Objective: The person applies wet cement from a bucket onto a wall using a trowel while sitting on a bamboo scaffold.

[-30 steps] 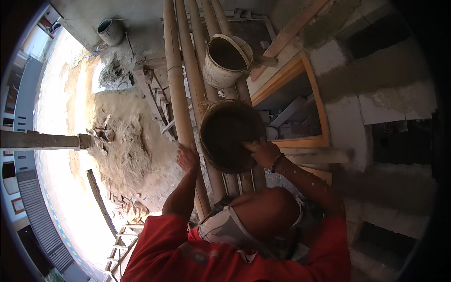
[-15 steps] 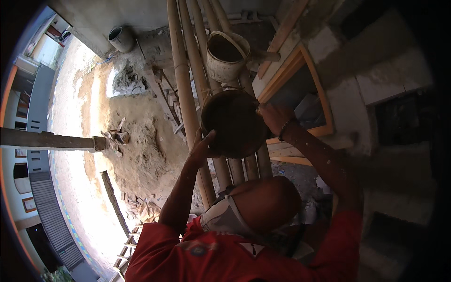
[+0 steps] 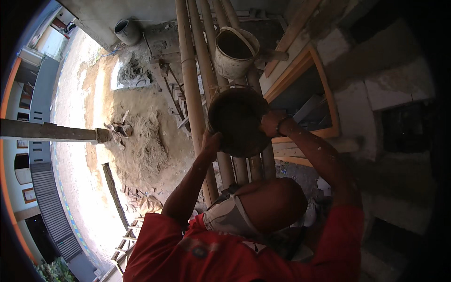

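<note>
Dark basin: round, deep and dull-walled [image 3: 237, 123], standing on the bamboo poles toward their near end; its shadowed contents are too dark to make out.
Left hand: closed on the basin's left rim [image 3: 212, 141], near the left edge of the poles.
Right hand: fingers bent at the basin's right side [image 3: 272, 123]; whether they grip the rim or something inside, I cannot tell.
Bracelet: dark, rounded beads around the right wrist [image 3: 283, 124].
Bamboo poles: smooth, tan, jointed cylinders laid side by side [image 3: 190, 70].
Pale bucket: tapered, splashed with a dry grey crust [image 3: 230, 65], on the poles just beyond the basin; its band-like handle arcs over the mouth.
Window frame: squared, orange-brown wood [image 3: 327, 94], beyond the poles' right edge.
Wall: rough pale blocks with grey smears [image 3: 390, 89].
Sand heap: grainy, lumpy, grey-brown [image 3: 141, 145], on the ground beyond the poles' left edge.
Grey bucket: cylindrical, upper left [image 3: 127, 33], well apart from the poles.
</note>
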Demonstrator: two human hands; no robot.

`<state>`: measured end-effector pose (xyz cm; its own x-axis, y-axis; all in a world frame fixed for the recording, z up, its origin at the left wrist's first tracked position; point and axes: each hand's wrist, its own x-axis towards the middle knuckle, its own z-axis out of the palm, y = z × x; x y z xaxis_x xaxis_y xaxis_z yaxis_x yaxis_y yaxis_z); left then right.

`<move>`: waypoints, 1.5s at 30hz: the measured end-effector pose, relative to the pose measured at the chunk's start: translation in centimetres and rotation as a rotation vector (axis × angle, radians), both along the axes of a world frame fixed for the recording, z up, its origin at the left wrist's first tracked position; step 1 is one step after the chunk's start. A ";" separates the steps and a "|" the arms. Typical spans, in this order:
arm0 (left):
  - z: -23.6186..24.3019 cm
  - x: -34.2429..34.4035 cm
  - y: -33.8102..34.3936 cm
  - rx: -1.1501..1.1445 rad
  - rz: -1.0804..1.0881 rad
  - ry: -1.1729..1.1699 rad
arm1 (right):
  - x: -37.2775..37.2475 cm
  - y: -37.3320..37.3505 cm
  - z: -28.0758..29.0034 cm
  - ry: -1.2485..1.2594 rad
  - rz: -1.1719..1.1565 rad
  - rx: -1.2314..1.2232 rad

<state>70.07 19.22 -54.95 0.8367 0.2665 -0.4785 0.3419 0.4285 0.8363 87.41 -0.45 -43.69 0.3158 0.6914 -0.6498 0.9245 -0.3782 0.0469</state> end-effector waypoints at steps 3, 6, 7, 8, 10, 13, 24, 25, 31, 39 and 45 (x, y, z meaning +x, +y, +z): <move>0.3 0.9 -0.7 -0.015 0.003 -0.023 | 0.2 -2.7 -4.3 0.132 0.323 0.079; 0.5 0.5 -0.2 -0.037 -0.022 -0.025 | -3.0 -2.2 -2.5 0.594 -0.768 0.327; 0.8 0.5 -0.1 -0.046 -0.046 -0.034 | -3.6 -2.1 -2.6 0.677 -0.856 0.345; 0.4 0.6 0.0 -0.044 -0.058 -0.040 | -4.1 -2.0 -2.9 0.759 -0.945 0.364; -0.5 0.6 0.6 -0.035 -0.077 -0.061 | -5.1 -2.0 -2.9 0.840 -1.050 0.407; -0.7 0.5 -0.1 0.050 -0.006 -0.186 | -6.2 -2.6 -2.7 0.774 -1.052 0.493; -2.8 -0.5 1.2 0.025 -0.037 -0.088 | -6.4 -1.2 2.3 -0.271 -0.565 0.551; -3.4 -0.3 1.4 0.007 -0.083 -0.065 | -6.5 -1.2 1.1 -0.295 -0.515 0.526; -2.5 0.2 1.4 -0.048 -0.033 0.133 | -6.2 -0.7 -4.0 -0.191 -0.360 0.480; -4.5 1.0 -0.4 0.003 -0.056 0.119 | -7.9 -4.2 3.3 0.039 -0.391 0.442; -6.3 0.3 0.8 -0.130 -0.086 -0.064 | -5.4 -1.4 -1.7 -0.188 -0.284 0.432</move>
